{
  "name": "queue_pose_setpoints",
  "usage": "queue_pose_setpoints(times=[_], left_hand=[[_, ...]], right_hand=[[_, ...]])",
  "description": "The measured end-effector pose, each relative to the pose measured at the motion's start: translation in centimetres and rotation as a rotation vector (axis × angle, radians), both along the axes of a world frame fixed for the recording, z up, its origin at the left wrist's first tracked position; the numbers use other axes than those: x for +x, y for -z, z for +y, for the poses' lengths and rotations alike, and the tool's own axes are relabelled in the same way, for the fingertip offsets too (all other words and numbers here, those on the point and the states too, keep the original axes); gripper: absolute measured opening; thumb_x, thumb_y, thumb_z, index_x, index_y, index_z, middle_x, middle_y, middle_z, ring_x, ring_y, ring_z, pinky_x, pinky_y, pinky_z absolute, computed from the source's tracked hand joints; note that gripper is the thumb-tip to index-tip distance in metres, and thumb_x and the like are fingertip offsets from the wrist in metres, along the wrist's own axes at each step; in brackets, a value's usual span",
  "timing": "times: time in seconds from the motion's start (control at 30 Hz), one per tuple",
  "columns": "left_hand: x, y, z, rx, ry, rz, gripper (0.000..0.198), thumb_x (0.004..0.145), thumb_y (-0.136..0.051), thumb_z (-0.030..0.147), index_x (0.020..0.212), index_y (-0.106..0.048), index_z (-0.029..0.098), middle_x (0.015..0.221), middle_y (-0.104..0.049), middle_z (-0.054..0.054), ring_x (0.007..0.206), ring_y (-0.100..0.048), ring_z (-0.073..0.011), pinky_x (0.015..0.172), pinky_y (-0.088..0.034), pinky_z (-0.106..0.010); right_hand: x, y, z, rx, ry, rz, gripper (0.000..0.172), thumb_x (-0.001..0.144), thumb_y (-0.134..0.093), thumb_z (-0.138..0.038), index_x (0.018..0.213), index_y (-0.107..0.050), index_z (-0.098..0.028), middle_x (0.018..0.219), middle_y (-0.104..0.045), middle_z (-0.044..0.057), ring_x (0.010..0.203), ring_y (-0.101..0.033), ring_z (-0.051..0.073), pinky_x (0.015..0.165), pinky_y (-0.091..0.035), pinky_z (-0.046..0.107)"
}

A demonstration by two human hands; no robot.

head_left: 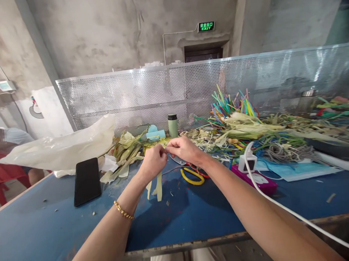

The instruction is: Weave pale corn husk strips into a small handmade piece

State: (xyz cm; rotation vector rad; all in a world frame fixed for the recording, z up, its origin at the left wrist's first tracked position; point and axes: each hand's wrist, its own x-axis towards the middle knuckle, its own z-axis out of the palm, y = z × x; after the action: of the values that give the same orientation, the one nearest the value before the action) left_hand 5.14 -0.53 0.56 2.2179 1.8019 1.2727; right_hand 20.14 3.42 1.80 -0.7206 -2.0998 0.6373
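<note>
Pale strips [159,187] hang below left hand [155,161], clamped on them — right hand [184,150] just beside, pinched together, contents hidden.

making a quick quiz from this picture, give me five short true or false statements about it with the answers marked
1. Pale strips show just below the left hand. True.
2. The right hand grips the yellow scissor handle. False: the yellow scissor handle lies on the table, and the right hand is up close to the left hand.
3. A gold bracelet is on the left arm. True.
4. The black phone lies to the right of both hands. False: the black phone lies to their left.
5. The green bottle has a black lid. True.
</note>
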Motion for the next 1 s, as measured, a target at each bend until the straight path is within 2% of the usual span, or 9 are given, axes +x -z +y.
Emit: queue_pose_setpoints(times=[0.17,0.3,0.43,0.53,0.6,0.67,0.73,0.87,1.0], left_hand=[[0.2,-0.2,-0.4,-0.067,0.095,0.027,0.013,0.071,-0.049,0.011,0.061,-0.053,0.018,0.056,-0.054,0.001,0.055,-0.048,-0.0135,0.056,-0.032,-0.025],[-0.1,-0.1,-0.3,-0.11,0.156,-0.011,0.012,0.072,-0.052,0.016,0.06,-0.05,0.019,0.052,-0.052,0.002,0.053,-0.047,-0.0131,0.054,-0.031,-0.024],[-0.3,0.2,0.0,-0.12,0.212,-0.027,0.017,0.078,-0.045,0.017,0.063,-0.053,0.018,0.053,-0.053,0.002,0.052,-0.048,-0.0128,0.054,-0.032,-0.024],[-0.4,0.4,0.2,-0.109,0.228,-0.06,0.016,0.077,-0.044,0.014,0.065,-0.053,0.018,0.054,-0.054,0.002,0.052,-0.048,-0.0123,0.053,-0.032,-0.023],[-0.4,0.5,0.2,-0.107,0.213,-0.067,0.015,0.077,-0.046,0.015,0.063,-0.051,0.019,0.052,-0.053,0.003,0.051,-0.047,-0.0123,0.052,-0.032,-0.023],[-0.4,0.5,0.2,-0.105,0.214,-0.062,0.017,0.078,-0.047,0.016,0.062,-0.05,0.019,0.05,-0.052,0.002,0.05,-0.047,-0.0126,0.052,-0.032,-0.023],[-0.3,0.5,0.2,-0.099,0.228,-0.058,0.017,0.078,-0.047,0.017,0.061,-0.051,0.02,0.05,-0.052,0.002,0.049,-0.047,-0.0128,0.051,-0.031,-0.023],[-0.4,0.5,0.3,-0.103,0.234,-0.074,0.017,0.078,-0.048,0.018,0.062,-0.052,0.019,0.049,-0.052,0.003,0.049,-0.048,-0.013,0.051,-0.032,-0.023],[-0.6,0.7,0.4,-0.124,0.239,-0.167,0.018,0.079,-0.047,0.018,0.062,-0.051,0.019,0.048,-0.053,0.003,0.047,-0.049,-0.0127,0.051,-0.034,-0.023]], right_hand=[[-0.2,0.6,0.5,-0.079,0.019,0.018,0.032,0.079,-0.061,-0.038,0.061,-0.057,-0.013,0.055,-0.051,-0.002,0.052,-0.042,0.009,0.05,-0.03,0.022],[-0.2,0.5,0.4,-0.036,0.015,0.005,0.03,0.079,-0.062,-0.037,0.063,-0.058,-0.012,0.056,-0.051,-0.002,0.054,-0.043,0.009,0.051,-0.031,0.022],[0.1,-0.2,-0.4,0.01,-0.055,-0.038,0.036,0.086,-0.057,-0.04,0.064,-0.06,-0.012,0.056,-0.054,-0.001,0.049,-0.045,0.008,0.048,-0.033,0.022],[0.5,-0.5,-0.5,-0.054,-0.028,-0.02,0.032,0.092,-0.049,-0.038,0.081,-0.065,-0.012,0.061,-0.06,0.001,0.041,-0.047,0.006,0.043,-0.035,0.021],[0.7,-0.5,-0.3,-0.073,0.039,-0.023,0.022,0.091,-0.051,-0.029,0.097,-0.065,-0.013,0.067,-0.065,0.001,0.039,-0.05,0.006,0.041,-0.037,0.02],[0.8,-0.3,0.1,-0.042,0.082,-0.081,0.021,0.088,-0.054,-0.021,0.105,-0.064,-0.014,0.066,-0.066,0.001,0.038,-0.05,0.006,0.042,-0.038,0.02],[0.8,-0.1,0.4,0.005,0.089,-0.149,0.02,0.086,-0.055,-0.016,0.102,-0.066,-0.013,0.061,-0.065,0.0,0.038,-0.05,0.006,0.043,-0.037,0.019],[0.5,0.3,0.5,0.061,0.133,-0.168,0.011,0.084,-0.055,-0.016,0.08,-0.065,-0.014,0.063,-0.066,0.0,0.037,-0.051,0.006,0.04,-0.036,0.019],[0.6,0.3,0.2,-0.028,0.113,-0.152,0.006,0.082,-0.055,-0.015,0.08,-0.061,-0.015,0.064,-0.067,0.0,0.036,-0.054,0.008,0.037,-0.036,0.018]])
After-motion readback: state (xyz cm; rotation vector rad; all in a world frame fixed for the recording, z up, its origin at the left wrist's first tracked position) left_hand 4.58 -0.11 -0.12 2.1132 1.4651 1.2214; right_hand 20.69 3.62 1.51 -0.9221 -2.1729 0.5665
